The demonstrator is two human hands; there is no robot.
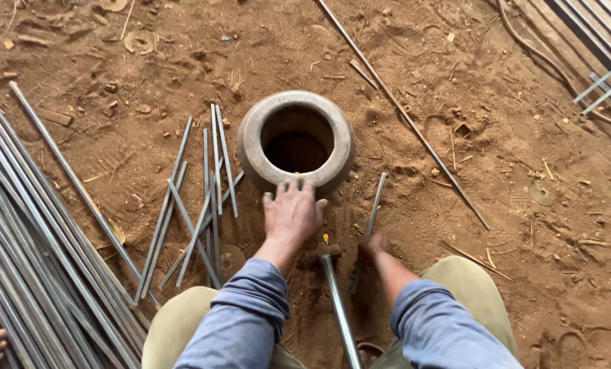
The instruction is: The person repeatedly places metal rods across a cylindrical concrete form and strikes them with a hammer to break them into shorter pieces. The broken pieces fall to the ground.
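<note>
Touching one ring (251,140), one rod (374,205).

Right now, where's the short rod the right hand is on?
In the head view the short metal rod lies on the dirt right of centre, just right of the round metal ring, its near end under the right hand.

We cannot see the bottom of the pot (295,140); its inside is dark. Our right hand (374,244) is shadowed, its grip unclear. The long rods (25,260) and the pipe (338,311) run off the frame's edge.
</note>
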